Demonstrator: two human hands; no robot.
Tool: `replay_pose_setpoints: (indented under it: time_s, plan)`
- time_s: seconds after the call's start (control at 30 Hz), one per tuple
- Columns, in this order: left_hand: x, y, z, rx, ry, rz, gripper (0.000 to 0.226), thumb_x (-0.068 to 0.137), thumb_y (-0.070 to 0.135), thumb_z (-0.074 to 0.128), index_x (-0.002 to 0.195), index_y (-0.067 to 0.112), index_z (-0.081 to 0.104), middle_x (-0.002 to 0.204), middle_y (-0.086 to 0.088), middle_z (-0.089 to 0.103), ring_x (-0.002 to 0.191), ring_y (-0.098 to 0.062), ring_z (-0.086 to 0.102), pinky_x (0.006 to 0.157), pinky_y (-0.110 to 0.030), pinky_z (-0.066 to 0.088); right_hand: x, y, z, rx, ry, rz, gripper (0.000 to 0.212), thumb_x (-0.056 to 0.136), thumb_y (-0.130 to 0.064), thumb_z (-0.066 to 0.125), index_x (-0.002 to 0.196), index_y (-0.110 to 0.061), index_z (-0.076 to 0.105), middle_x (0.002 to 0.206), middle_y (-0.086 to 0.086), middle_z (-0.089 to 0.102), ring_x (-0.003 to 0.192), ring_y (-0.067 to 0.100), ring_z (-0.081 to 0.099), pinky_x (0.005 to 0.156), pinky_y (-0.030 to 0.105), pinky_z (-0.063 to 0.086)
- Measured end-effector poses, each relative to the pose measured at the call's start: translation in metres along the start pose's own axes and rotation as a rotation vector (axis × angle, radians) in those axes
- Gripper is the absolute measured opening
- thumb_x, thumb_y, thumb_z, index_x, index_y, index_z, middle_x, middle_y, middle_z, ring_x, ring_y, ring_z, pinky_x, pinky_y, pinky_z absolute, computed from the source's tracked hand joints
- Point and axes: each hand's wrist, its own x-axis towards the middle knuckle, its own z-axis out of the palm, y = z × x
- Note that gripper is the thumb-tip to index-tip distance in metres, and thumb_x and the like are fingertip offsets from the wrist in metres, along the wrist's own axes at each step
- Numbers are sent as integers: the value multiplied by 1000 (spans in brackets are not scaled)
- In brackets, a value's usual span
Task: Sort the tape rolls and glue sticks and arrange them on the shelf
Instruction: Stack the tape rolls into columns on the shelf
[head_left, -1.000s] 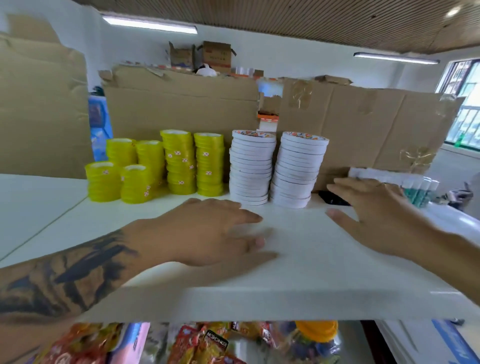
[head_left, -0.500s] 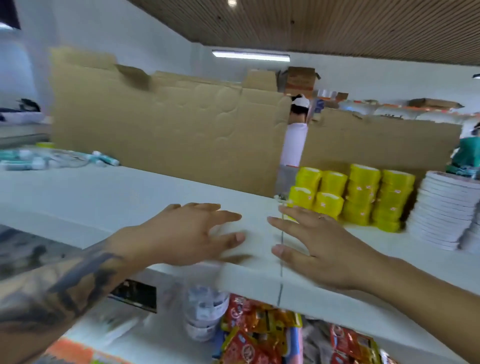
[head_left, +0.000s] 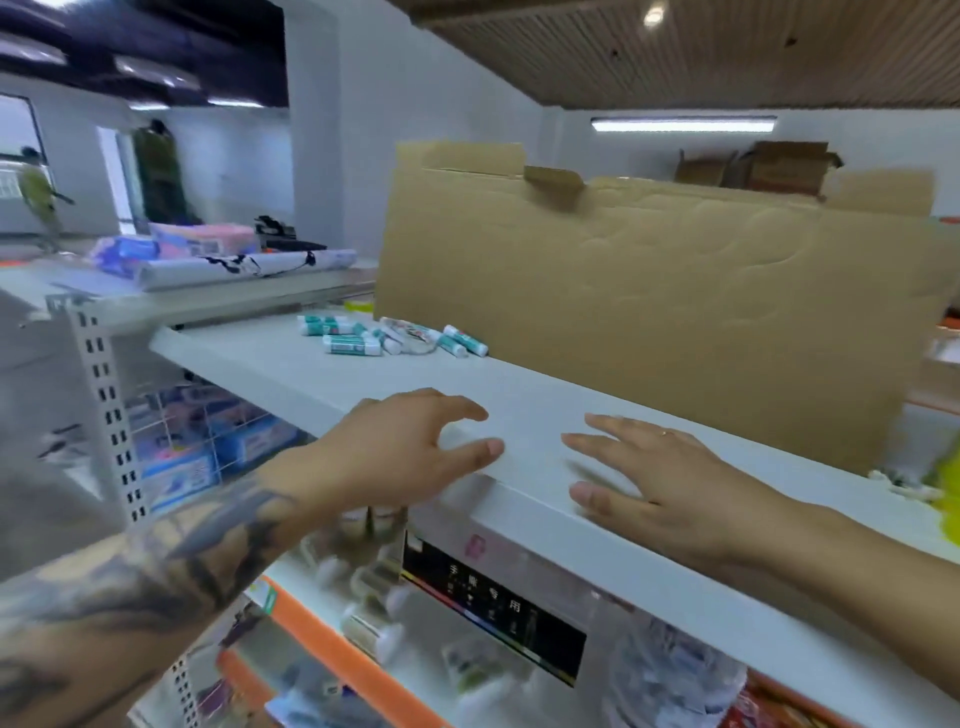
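Note:
Several white and teal glue sticks lie scattered on the white shelf at its far left end, with a clear tape roll among them. My left hand hovers over the shelf's front edge, fingers relaxed, holding nothing. My right hand lies flat on the shelf top beside it, fingers spread, empty. Both hands are well short of the glue sticks. A yellow blur at the right edge may be a tape roll.
A large sheet of cardboard stands upright along the back of the shelf. Packaged goods fill the lower shelves. A perforated metal upright marks the shelf's left end. Another table with packets stands beyond.
The view has swung left along the shelf: the yellow and white tape stacks have left the frame and the loose glue sticks have come into view. Both hands moved left with it, still empty.

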Motion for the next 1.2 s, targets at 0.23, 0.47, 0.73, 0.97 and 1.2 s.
replay_pose_setpoints:
  time_s: [0.23, 0.47, 0.73, 0.97, 1.2]
  plan:
    - [36, -61, -7, 19, 86, -106, 58, 90, 78, 44, 138, 47, 50, 143, 11, 53, 106, -13, 56, 103, -40, 43, 76, -30, 0, -9, -16, -55, 78, 85, -82, 16, 156, -50, 21, 168, -17, 11, 153, 6, 13, 124, 32, 14]
    - [103, -120, -20, 133, 188, -166, 62, 91, 73, 48, 144, 41, 44, 143, 5, 55, 127, -21, 54, 98, -39, 46, 162, -46, 7, -8, -12, -54, 72, 90, -80, 20, 156, -50, 19, 168, -17, 9, 154, 6, 10, 120, 31, 12]
    - [195, -170, -24, 221, 133, -205, 71, 83, 80, 51, 138, 35, 44, 135, -2, 59, 124, -30, 54, 106, -49, 38, 235, -47, 16, -7, -15, -27, 77, 87, -80, 15, 157, -47, 18, 168, -18, 7, 153, 8, 13, 120, 33, 17]
    - [239, -183, -18, 220, 101, -145, 75, 77, 83, 55, 133, 33, 48, 131, 1, 64, 121, -28, 57, 102, -44, 41, 262, -37, 21, 1, -20, -1, 73, 90, -78, 17, 156, -46, 19, 167, -18, 10, 152, 7, 13, 120, 31, 17]
    - [232, -183, -23, 166, 170, -130, 70, 75, 75, 66, 129, 33, 50, 123, 4, 68, 112, -26, 62, 95, -40, 43, 256, -35, 22, 2, -19, 7, 76, 87, -81, 13, 155, -47, 20, 166, -20, 12, 151, 6, 13, 120, 31, 19]
